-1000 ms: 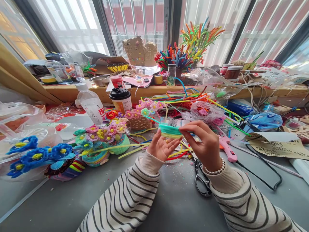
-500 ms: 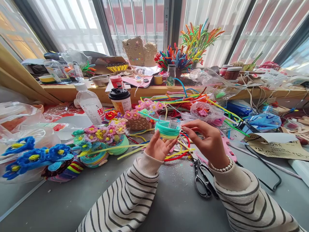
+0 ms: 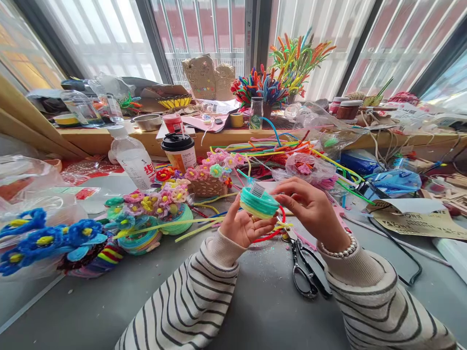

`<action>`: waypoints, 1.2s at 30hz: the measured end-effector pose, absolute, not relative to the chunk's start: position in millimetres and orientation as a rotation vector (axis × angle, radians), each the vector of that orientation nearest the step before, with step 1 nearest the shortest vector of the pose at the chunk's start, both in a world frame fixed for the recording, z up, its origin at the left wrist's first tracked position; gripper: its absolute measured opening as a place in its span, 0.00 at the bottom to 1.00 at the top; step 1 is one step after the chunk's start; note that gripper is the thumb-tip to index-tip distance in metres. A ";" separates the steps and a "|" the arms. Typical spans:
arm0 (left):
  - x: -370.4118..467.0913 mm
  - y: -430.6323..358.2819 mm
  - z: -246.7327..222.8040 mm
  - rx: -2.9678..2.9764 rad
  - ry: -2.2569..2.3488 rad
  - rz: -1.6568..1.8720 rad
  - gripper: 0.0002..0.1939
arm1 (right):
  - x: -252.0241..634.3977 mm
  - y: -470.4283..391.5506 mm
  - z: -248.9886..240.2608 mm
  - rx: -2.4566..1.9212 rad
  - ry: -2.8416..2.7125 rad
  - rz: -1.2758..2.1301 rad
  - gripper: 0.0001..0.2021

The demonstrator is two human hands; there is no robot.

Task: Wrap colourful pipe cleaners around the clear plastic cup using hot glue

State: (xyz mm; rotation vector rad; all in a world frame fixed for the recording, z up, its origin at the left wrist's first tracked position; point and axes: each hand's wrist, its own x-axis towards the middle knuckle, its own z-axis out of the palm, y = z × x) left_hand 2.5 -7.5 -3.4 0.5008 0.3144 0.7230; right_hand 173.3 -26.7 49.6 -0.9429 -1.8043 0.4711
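A small round cup (image 3: 260,204), wrapped in turquoise and yellow fuzzy stems, is held up over the grey table. A clear piece with a barcode label (image 3: 257,189) sticks up from its rim. My left hand (image 3: 245,227) holds the cup from below and the left, thumb on its side. At the cup's right edge, my right hand (image 3: 304,206) pinches with thumb and forefinger; the fingertips touch the turquoise wrapping. Black-handled scissors (image 3: 305,267) lie below my right hand.
Fuzzy flowers in wrapped pots (image 3: 138,233) stand at the left, behind them a plastic bottle (image 3: 132,158) and a lidded paper cup (image 3: 179,151). Colourful stems (image 3: 266,148) are heaped behind my hands. Printed brown paper (image 3: 419,221) and a black cable (image 3: 401,248) lie right.
The wrapped cup has tilted and shifted slightly right and down in my left hand. My right hand has stayed at its edge, with its fingers a little more curled.
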 end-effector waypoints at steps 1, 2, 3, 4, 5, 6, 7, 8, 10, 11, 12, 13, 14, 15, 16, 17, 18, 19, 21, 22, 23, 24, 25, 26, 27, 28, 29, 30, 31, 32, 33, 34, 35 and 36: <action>2.8 -7.7 -3.8 0.507 0.302 0.739 0.38 | 173.1 -26.6 49.8 -0.930 -1.829 0.430 0.05; 3.2 -8.0 -4.1 0.512 0.288 0.765 0.38 | 172.7 -26.5 49.7 -0.913 -1.853 0.365 0.04; 3.5 -8.4 -4.5 0.519 0.271 0.798 0.38 | 172.2 -26.6 49.3 -0.891 -1.882 0.279 0.04; 3.9 -8.7 -5.0 0.528 0.254 0.831 0.38 | 171.6 -26.8 48.8 -0.866 -1.916 0.184 0.03; 4.2 -9.0 -5.5 0.540 0.239 0.856 0.38 | 170.8 -27.3 48.3 -0.838 -1.953 0.094 0.03; 4.5 -9.2 -6.3 0.556 0.228 0.873 0.38 | 170.0 -27.9 47.8 -0.808 -1.985 0.017 0.03; 4.8 -9.3 -7.3 0.574 0.221 0.886 0.37 | 169.2 -28.7 47.4 -0.782 -2.014 -0.036 0.03; 5.1 -9.4 -8.5 0.591 0.218 0.898 0.36 | 168.6 -29.5 47.3 -0.760 -2.035 -0.064 0.04; 5.4 -9.4 -11.4 0.629 0.228 0.919 0.34 | 168.2 -31.1 47.8 -0.724 -2.058 -0.065 0.04; 5.4 -9.4 -13.1 0.653 0.240 0.927 0.35 | 168.5 -31.9 48.6 -0.712 -2.067 -0.053 0.04; 5.4 -9.3 -14.9 0.678 0.255 0.937 0.35 | 169.1 -32.5 49.6 -0.703 -2.076 -0.039 0.04; 5.3 -9.2 -16.6 0.706 0.272 0.944 0.36 | 170.1 -33.0 50.8 -0.695 -2.085 -0.024 0.05; 5.1 -9.0 -18.0 0.736 0.284 0.959 0.37 | 171.3 -33.4 52.1 -0.686 -2.092 -0.004 0.05; 4.9 -8.8 -18.9 0.767 0.296 0.982 0.37 | 172.7 -33.7 53.3 -0.677 -2.099 0.027 0.05; 4.7 -8.6 -19.1 0.804 0.309 1.001 0.37 | 174.2 -33.9 54.4 -0.670 -2.100 0.070 0.05; 4.5 -8.5 -18.6 0.847 0.321 1.014 0.37 | 175.8 -33.9 55.2 -0.665 -2.092 0.127 0.05; 4.4 -8.4 -17.4 0.894 0.338 1.019 0.37 | 177.5 -33.6 55.7 -0.666 -2.073 0.192 0.04; 4.5 -8.6 -15.8 0.938 0.360 1.032 0.37 | 179.3 -33.2 56.0 -0.678 -2.040 0.254 0.04; 5.3 -9.5 -12.7 1.033 0.418 1.121 0.39 | 183.4 -31.6 55.7 -0.739 -1.925 0.322 0.04; 6.0 -10.3 -11.7 1.098 0.454 1.198 0.40 | 185.5 -30.5 55.4 -0.789 -1.853 0.328 0.05; 6.8 -11.2 -11.5 1.179 0.493 1.272 0.41 | 187.7 -29.3 55.0 -0.845 -1.786 0.329 0.05; 7.5 -12.3 -12.0 1.274 0.534 1.332 0.42 | 189.7 -28.2 54.7 -0.900 -1.731 0.336 0.05; 8.2 -13.3 -13.2 1.377 0.572 1.370 0.44 | 191.4 -27.2 54.6 -0.945 -1.698 0.353 0.05; 8.8 -14.3 -15.0 1.477 0.606 1.384 0.44 | 192.8 -26.4 54.7 -0.973 -1.695 0.376 0.07; 9.2 -15.1 -17.1 1.571 0.632 1.383 0.45 | 193.7 -25.9 55.0 -0.981 -1.717 0.398 0.10; 9.4 -15.6 -19.3 1.658 0.655 1.386 0.45 | 194.2 -25.7 55.4 -0.970 -1.757 0.411 0.12; 9.6 -15.9 -21.3 1.744 0.680 1.396 0.45 | 194.3 -25.9 56.0 -0.946 -1.801 0.410 0.13; 9.6 -15.8 -23.0 1.833 0.711 1.414 0.46 | 194.0 -26.3 56.6 -0.917 -1.843 0.397 0.13; 9.6 -15.6 -24.1 1.923 0.748 1.436 0.46 | 193.6 -26.8 57.2 -0.886 -1.878 0.379 0.13; 9.6 -15.3 -24.7 2.004 0.787 1.456 0.47 | 193.0 -27.5 57.8 -0.856 -1.906 0.356 0.12; 9.6 -14.9 -24.8 2.069 0.822 1.474 0.47 | 192.4 -28.3 58.3 -0.829 -1.926 0.331 0.11; 9.5 -14.5 -24.4 2.114 0.849 1.490 0.46 | 191.9 -29.0 58.6 -0.807 -1.940 0.307 0.10; 9.5 -14.2 -23.8 2.143 0.863 1.506 0.46 | 191.3 -29.6 58.9 -0.791 -1.948 0.287 0.08; 9.5 -13.9 -23.1 2.162 0.869 1.522 0.45 | 190.8 -30.1 59.1 -0.782 -1.952 0.272 0.07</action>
